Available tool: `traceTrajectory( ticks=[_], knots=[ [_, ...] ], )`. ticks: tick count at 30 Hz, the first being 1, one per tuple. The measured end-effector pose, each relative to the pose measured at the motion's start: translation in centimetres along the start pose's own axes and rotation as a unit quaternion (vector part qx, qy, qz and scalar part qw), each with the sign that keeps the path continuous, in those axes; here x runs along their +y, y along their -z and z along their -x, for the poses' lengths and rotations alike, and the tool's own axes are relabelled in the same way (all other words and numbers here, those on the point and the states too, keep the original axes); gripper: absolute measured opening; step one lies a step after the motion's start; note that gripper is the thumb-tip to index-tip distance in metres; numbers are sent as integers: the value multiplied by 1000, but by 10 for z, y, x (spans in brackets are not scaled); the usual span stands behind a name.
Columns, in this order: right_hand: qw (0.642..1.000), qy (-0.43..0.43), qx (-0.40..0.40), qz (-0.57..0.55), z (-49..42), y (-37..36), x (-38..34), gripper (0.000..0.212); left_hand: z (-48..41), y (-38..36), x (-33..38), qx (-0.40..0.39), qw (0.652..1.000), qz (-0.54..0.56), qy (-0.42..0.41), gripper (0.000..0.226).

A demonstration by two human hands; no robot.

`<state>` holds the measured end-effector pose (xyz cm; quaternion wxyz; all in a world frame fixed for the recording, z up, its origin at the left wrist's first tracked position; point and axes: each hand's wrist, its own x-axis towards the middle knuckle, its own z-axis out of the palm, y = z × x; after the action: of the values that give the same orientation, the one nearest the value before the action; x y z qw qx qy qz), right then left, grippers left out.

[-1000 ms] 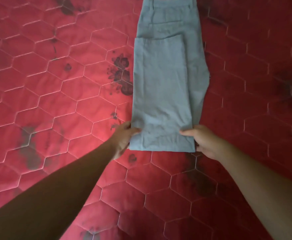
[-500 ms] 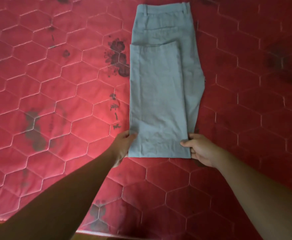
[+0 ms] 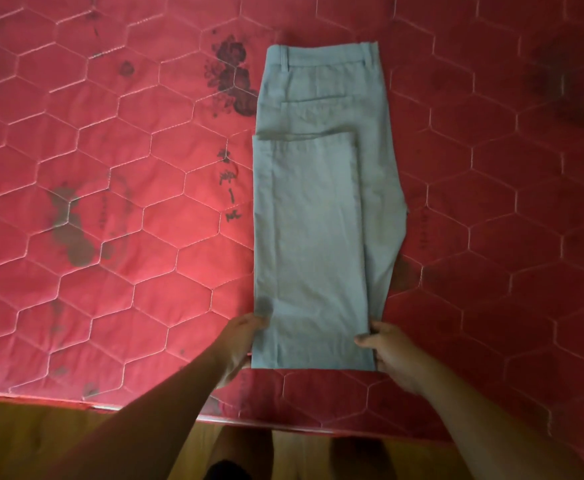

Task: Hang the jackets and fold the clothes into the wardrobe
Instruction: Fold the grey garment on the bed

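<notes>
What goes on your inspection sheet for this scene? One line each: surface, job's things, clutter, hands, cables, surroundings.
Surface: red quilted mattress, dark stains.
Job's things: grey trousers, folded, flat near the front edge.
Clutter: nothing seen.
Hands: left hand pinches the near left corner; right hand pinches the near right corner.
Cables: nothing seen.
Surroundings: wooden floor below the mattress edge.

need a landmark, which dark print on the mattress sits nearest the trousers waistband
The rose print, right beside the waistband; the grey blotch lies far left, the lettering lower down.
</notes>
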<state>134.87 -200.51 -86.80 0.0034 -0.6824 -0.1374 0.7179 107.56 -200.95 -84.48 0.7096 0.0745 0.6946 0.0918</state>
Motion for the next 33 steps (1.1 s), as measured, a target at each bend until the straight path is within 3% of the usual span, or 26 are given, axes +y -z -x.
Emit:
traceTrajectory(
  ticks=[5, 9, 14, 19, 23, 25, 30, 32, 33],
  knots=[
    [999, 9, -5, 31, 0, -1, -21, 19, -2, -2, 17, 8, 997, -33, -70, 36],
    [994, 112, 6, 5, -13, 1, -78, 17, -23, -2, 56, 63, 986, -57, -145, 31],
    [974, 215, 42, -53, -43, -5, -164, 4, -58, -15, 129, 66, 968, 21, -240, 24],
    [960, 259, 93, -59, -67, -4, -220, 14, -86, -26, 206, 89, 951, 47, -293, 26],
    [947, 288, 141, -31, -64, -4, -248, 57, -88, -22, 249, 64, 951, 49, -298, 20],
    [935, 317, 150, -41, -62, 1, -273, 68, -84, -22, 278, 49, 947, 58, -312, 18],
    [899, 392, 181, -72, -62, 20, -353, 32, -85, -24, 357, 21, 929, 81, -360, 21],
    [902, 395, 161, -63, -74, 28, -368, 15, -94, -25, 371, 29, 930, 71, -358, 19],
    [911, 380, 153, -49, -83, 30, -371, 17, -100, -24, 373, 40, 935, 63, -346, 21]
  ],
)
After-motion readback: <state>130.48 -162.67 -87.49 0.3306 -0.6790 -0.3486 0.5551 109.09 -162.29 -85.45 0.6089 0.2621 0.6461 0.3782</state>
